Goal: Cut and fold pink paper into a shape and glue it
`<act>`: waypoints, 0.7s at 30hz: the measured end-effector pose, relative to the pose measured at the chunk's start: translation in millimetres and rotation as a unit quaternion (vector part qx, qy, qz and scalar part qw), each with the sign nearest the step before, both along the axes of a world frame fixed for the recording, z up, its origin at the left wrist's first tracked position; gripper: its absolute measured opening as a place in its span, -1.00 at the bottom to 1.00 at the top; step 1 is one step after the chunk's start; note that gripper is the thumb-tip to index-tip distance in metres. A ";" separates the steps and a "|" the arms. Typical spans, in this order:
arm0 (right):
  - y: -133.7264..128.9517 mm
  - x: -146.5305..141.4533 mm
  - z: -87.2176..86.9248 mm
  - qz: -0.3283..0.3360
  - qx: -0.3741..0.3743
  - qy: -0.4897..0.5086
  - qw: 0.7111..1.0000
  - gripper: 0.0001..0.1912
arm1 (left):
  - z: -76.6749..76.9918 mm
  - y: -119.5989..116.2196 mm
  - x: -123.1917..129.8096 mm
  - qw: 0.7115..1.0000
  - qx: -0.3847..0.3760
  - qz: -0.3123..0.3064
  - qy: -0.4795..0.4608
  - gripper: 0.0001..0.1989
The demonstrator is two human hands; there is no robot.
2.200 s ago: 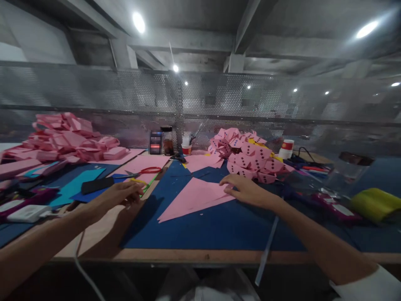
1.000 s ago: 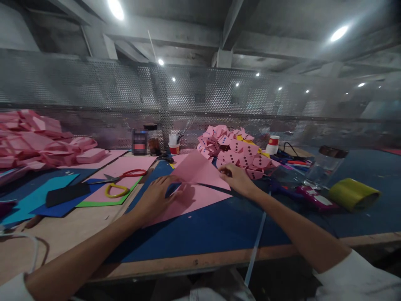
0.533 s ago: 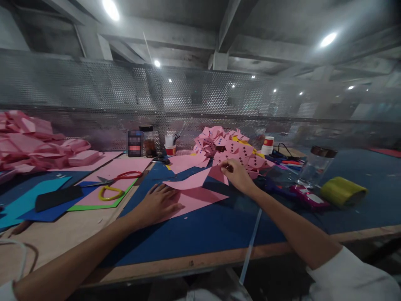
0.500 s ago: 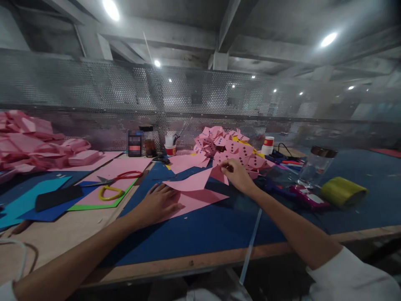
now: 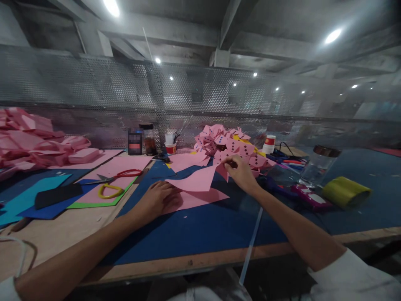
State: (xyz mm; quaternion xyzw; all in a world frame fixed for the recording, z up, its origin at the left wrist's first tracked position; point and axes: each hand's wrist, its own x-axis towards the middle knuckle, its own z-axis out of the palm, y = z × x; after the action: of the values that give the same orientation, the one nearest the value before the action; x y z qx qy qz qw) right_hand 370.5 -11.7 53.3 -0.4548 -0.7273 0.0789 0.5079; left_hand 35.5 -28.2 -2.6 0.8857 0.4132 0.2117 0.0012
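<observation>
A pink paper sheet, lifted and curved, stretches between my hands above another pink piece lying on the blue mat. My right hand pinches its upper right edge between thumb and forefinger. At the left end, my left hand is closed on the paper, fingers curled together and partly in shadow; I cannot tell whether it grips one layer or both. Just beyond my right hand is a heap of pink paper shapes printed with small dark marks.
Red-handled scissors and a yellow handle rest on coloured sheets at left. Crumpled pink pieces are piled far left. To the right stand a clear jar, a yellow-green roll and a magenta object. Paper cups stand behind.
My left fingers, spread flat before, have drawn together and curled at the paper's left end. The lifted sheet bows more broadly to the right. My right hand keeps its pinch, shifted slightly.
</observation>
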 end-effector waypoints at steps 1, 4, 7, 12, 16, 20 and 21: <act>-0.2 0.2 0.3 -0.001 0.002 0.002 1.000 -0.86 | 0.7 0.5 0.0 1.000 -0.006 -0.004 -0.005 -0.66; 0.0 0.9 0.5 -0.005 0.010 0.001 1.000 -0.86 | 2.9 0.6 0.3 0.999 -0.027 -0.018 -0.013 -0.70; 0.7 1.6 0.7 -0.011 0.024 -0.001 1.000 -0.86 | 3.2 -0.2 0.4 0.999 -0.027 -0.023 -0.030 -0.68; 1.4 2.6 1.6 -0.016 0.030 0.015 0.999 -0.85 | 1.2 -1.2 3.8 0.991 -0.027 0.000 -0.128 -0.65; 3.8 4.7 1.0 -0.022 0.036 0.033 0.999 -0.85 | 8.7 -5.1 8.9 0.981 -0.024 0.026 -0.189 -0.64; 9.0 11.2 2.7 -0.024 0.027 0.070 0.997 -0.83 | 28.3 -8.7 4.4 0.967 -0.033 0.054 -0.246 -0.66; 10.4 13.7 3.9 -0.023 0.021 0.088 0.996 -0.82 | 35.3 -9.0 1.4 0.964 -0.033 0.050 -0.258 -0.68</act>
State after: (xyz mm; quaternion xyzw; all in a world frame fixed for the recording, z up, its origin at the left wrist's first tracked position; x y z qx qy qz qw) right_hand 384.3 -1.3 57.2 -0.4516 -0.6709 0.0916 0.5810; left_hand 36.9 -37.1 32.7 0.7792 0.4491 0.4186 0.1263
